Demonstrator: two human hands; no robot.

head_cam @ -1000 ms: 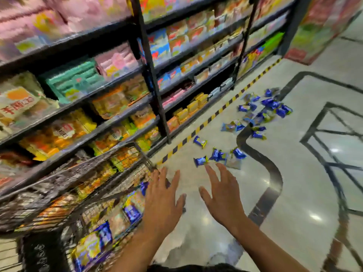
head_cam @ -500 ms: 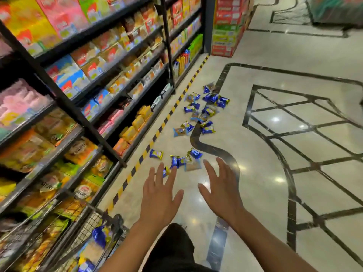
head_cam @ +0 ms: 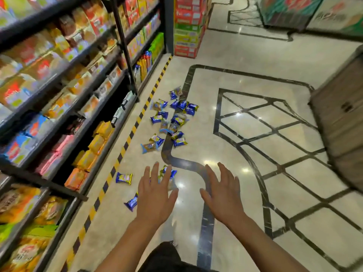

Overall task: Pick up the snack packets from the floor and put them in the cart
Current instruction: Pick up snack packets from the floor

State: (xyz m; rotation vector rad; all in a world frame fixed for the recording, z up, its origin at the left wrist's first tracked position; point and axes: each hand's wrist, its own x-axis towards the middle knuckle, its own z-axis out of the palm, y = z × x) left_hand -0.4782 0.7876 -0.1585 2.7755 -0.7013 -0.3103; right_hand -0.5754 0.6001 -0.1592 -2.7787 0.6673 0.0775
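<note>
- Head view, hands: the left hand and the right hand both reach forward over the glossy cream marble floor with dark inlaid lines. The fingers of each are spread wide and nearly straight, and neither hand holds anything.
- Head view, nearest packets: a blue-and-gold foil snack packet lies on the floor just left of the left hand, and a 2nd blue foil packet lies beside that hand's outer edge. A small bunch of blue-and-gold packets shows between and past the left fingers; how many are in it I cannot tell, as the hand covers part of it.
- Head view, farther packets: a larger scatter of blue, gold and clear snack packets lies well ahead, along the yellow-and-black striped floor tape that runs beside the dark metal shelves stocked with boxed and bagged snacks.
- Head view, cart: no cart is in sight, so nothing here shows how many packets are already in it.
- Judgement on progress: with more than 15 packets visible on the floor and both hands empty, most of the visible work looks undone. The step in hand seems to be a reach for the nearest bunch.
- Judgement on what is left: gather the near packets, carry them to the cart, then do the same for the far scatter, probably over several trips.
</note>
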